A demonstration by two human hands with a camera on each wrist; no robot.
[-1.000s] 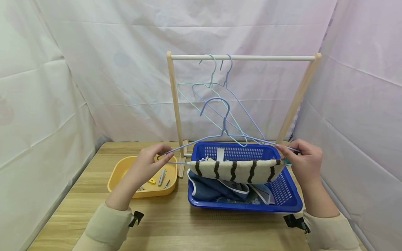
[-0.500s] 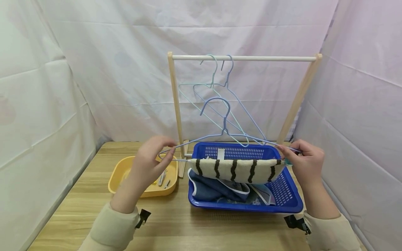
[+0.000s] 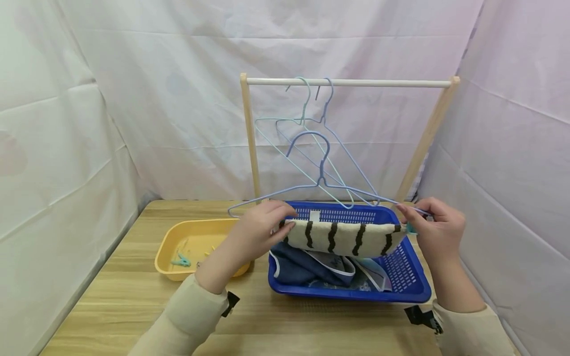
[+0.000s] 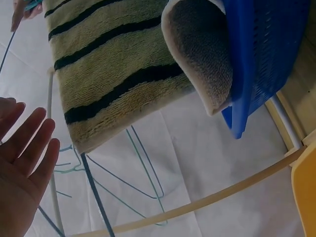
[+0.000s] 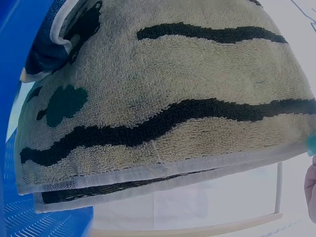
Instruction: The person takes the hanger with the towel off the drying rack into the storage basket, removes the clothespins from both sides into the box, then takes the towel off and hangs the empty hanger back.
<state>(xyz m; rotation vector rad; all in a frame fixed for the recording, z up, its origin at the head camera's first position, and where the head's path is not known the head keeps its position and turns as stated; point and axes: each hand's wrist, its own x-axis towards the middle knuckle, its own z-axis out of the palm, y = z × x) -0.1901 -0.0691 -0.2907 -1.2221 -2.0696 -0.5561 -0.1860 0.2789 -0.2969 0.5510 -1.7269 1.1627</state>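
Note:
A cream towel (image 3: pixel 345 238) with dark wavy stripes is folded over the bottom bar of a blue wire hanger (image 3: pixel 296 188). My right hand (image 3: pixel 438 227) pinches the hanger's right end, and a teal clip (image 3: pixel 410 228) sits by the towel's right end there. In the head view my left hand (image 3: pixel 262 227) overlaps the towel's left end. The left wrist view shows that hand (image 4: pixel 27 163) with fingers extended, just short of the towel's edge (image 4: pixel 113 74). Below the towel stands a blue basket (image 3: pixel 352 295) with a dark blue cloth (image 3: pixel 303 267) in it.
Behind, a light blue and a mint hanger (image 3: pixel 267 118) hang on the white rail (image 3: pixel 378 83) of a wooden rack. A yellow tray (image 3: pixel 178 228) with a teal clothespin (image 3: pixel 181 260) and other small items stands left of the basket. White curtains (image 3: pixel 178 109) surround the table.
My left hand has let go of the hanger's left end and moved right to the towel's left end. My right hand has kept its hold on the hanger.

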